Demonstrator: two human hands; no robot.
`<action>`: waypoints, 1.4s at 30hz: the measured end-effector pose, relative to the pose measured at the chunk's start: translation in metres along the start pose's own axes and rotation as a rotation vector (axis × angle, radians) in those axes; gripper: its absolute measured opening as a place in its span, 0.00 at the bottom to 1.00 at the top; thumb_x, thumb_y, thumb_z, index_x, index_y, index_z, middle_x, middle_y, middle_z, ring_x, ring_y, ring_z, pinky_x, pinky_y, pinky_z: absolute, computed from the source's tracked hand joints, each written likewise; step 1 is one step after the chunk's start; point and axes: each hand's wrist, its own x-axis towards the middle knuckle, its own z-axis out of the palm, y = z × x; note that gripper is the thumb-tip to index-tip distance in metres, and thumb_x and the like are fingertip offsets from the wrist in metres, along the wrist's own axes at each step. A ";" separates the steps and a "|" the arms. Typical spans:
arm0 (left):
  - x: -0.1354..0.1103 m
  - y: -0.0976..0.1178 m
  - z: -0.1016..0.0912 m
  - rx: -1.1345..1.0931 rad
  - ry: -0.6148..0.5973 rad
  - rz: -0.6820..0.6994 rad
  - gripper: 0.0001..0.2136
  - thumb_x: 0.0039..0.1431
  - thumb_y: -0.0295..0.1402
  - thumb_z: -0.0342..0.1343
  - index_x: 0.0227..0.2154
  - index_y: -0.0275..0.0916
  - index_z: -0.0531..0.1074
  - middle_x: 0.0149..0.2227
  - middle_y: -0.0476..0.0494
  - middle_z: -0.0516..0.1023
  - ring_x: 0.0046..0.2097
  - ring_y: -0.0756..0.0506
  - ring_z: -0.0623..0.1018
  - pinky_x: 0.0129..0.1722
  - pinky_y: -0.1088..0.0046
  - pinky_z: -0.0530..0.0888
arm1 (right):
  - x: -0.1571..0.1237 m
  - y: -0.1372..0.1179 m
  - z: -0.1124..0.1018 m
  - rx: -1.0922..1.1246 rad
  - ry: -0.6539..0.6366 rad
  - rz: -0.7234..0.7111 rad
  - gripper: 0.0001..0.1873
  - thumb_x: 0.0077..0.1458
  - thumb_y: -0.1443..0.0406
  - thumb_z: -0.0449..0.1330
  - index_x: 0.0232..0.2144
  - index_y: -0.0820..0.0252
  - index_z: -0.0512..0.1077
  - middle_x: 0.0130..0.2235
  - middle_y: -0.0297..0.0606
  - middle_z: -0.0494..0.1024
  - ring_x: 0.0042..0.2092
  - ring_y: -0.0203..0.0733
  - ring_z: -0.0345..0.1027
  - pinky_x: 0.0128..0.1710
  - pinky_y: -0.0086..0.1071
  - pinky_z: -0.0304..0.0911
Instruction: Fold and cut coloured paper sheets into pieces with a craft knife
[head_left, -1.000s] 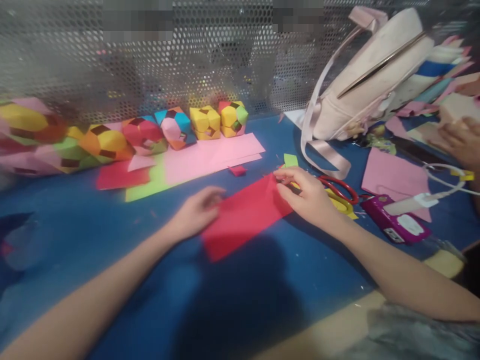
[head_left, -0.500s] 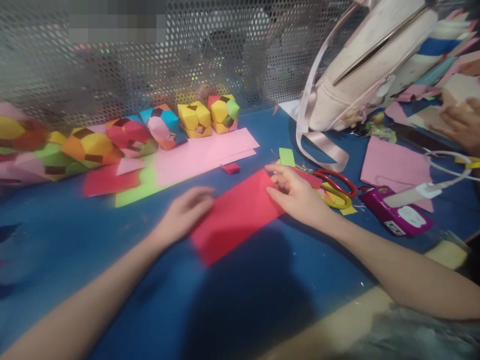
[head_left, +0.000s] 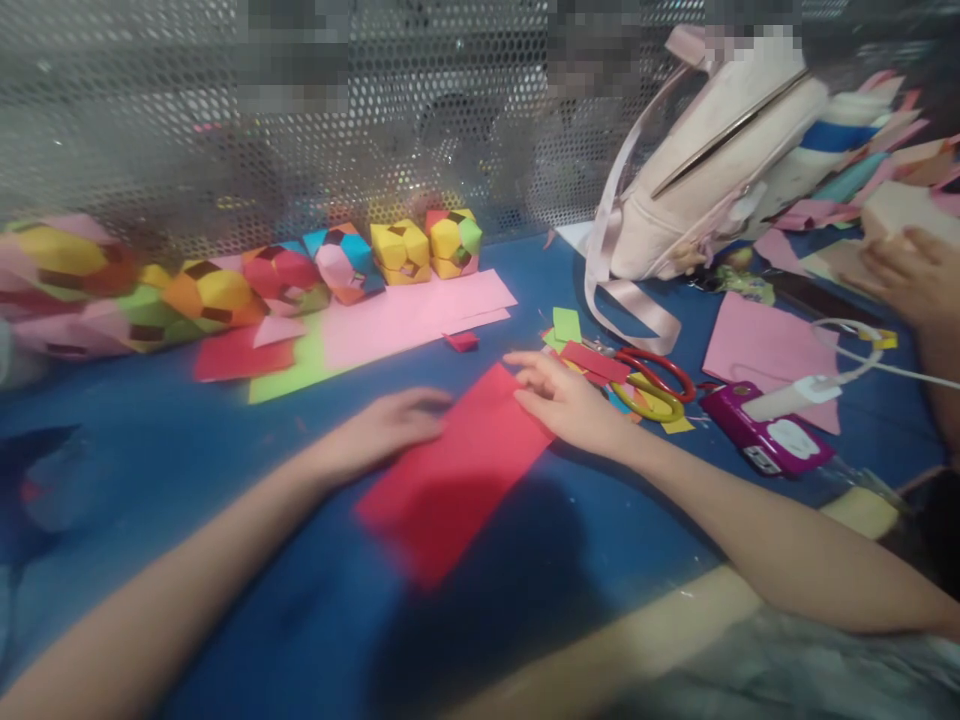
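Note:
A folded sheet of red paper [head_left: 457, 470] lies slanted on the blue table between my two hands, its near end blurred and in shadow. My right hand [head_left: 574, 405] has curled its thumb and fingers round the paper's far right edge. Along the left edge rests my left hand [head_left: 390, 430], fingers stretched out and touching the sheet. Just beyond the sheet is a small folded red piece [head_left: 462, 342]. Scissors [head_left: 654, 383] with red and yellow handles lie right of my right hand among paper scraps [head_left: 592, 362].
Several colourful folded-paper shapes [head_left: 281, 280] line the perforated metal panel [head_left: 420, 150], with pink strips [head_left: 420, 310] before them. A white bag [head_left: 690, 190] leans at the back right. A purple device [head_left: 769, 430] with a cable lies right, near another person's hand [head_left: 911, 270].
The red paper has turned, its near end swinging closer to me. Both hands stay beside it. The camera view has shifted slightly.

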 end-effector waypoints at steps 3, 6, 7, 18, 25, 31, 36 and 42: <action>-0.002 0.004 0.007 -0.041 0.032 -0.035 0.17 0.49 0.36 0.64 0.44 0.41 0.76 0.30 0.45 0.81 0.30 0.45 0.79 0.29 0.73 0.73 | -0.001 -0.003 0.001 0.106 0.021 0.009 0.22 0.55 0.60 0.57 0.51 0.58 0.65 0.39 0.38 0.76 0.37 0.40 0.70 0.38 0.36 0.68; -0.003 0.008 0.018 -0.254 0.177 -0.044 0.16 0.47 0.35 0.65 0.40 0.39 0.75 0.32 0.45 0.81 0.30 0.46 0.79 0.30 0.72 0.74 | 0.001 -0.004 0.002 0.314 0.082 0.041 0.21 0.54 0.57 0.59 0.49 0.58 0.66 0.47 0.43 0.75 0.48 0.44 0.71 0.48 0.41 0.68; -0.004 0.010 0.022 -0.336 0.226 -0.036 0.16 0.46 0.35 0.66 0.39 0.39 0.74 0.32 0.46 0.81 0.30 0.47 0.79 0.31 0.72 0.75 | 0.002 -0.004 0.003 0.394 0.079 0.063 0.20 0.55 0.57 0.58 0.48 0.58 0.66 0.47 0.44 0.76 0.48 0.44 0.72 0.47 0.41 0.68; -0.008 0.003 0.037 -0.452 0.225 0.002 0.17 0.49 0.39 0.65 0.39 0.36 0.71 0.31 0.45 0.79 0.29 0.48 0.78 0.28 0.73 0.75 | 0.005 0.006 0.011 0.188 -0.003 0.037 0.10 0.56 0.66 0.55 0.41 0.54 0.72 0.41 0.40 0.80 0.46 0.47 0.75 0.43 0.41 0.72; 0.001 -0.011 0.018 -0.125 0.372 0.108 0.14 0.50 0.37 0.63 0.38 0.36 0.74 0.26 0.48 0.77 0.25 0.49 0.75 0.29 0.72 0.73 | -0.002 0.006 0.011 -0.011 -0.061 -0.038 0.17 0.54 0.66 0.57 0.47 0.56 0.70 0.46 0.42 0.79 0.48 0.48 0.73 0.48 0.42 0.68; 0.006 -0.025 0.008 0.323 0.424 0.263 0.08 0.55 0.35 0.57 0.36 0.40 0.77 0.33 0.45 0.80 0.36 0.45 0.78 0.41 0.67 0.74 | 0.003 0.010 0.007 -0.062 -0.042 -0.064 0.18 0.53 0.68 0.55 0.48 0.58 0.70 0.39 0.38 0.79 0.39 0.41 0.74 0.43 0.38 0.70; 0.008 -0.025 0.006 0.552 0.425 0.329 0.10 0.56 0.33 0.53 0.39 0.41 0.76 0.37 0.44 0.79 0.41 0.43 0.78 0.48 0.63 0.72 | 0.003 0.008 0.005 -0.063 -0.057 -0.047 0.18 0.52 0.69 0.57 0.47 0.60 0.70 0.39 0.40 0.78 0.39 0.39 0.73 0.43 0.37 0.70; 0.009 -0.019 0.004 0.611 0.303 0.351 0.15 0.54 0.30 0.52 0.45 0.41 0.74 0.37 0.44 0.78 0.42 0.43 0.76 0.48 0.65 0.72 | 0.001 0.005 0.005 -0.074 -0.086 -0.029 0.18 0.51 0.70 0.59 0.46 0.60 0.71 0.40 0.40 0.78 0.40 0.39 0.73 0.45 0.38 0.70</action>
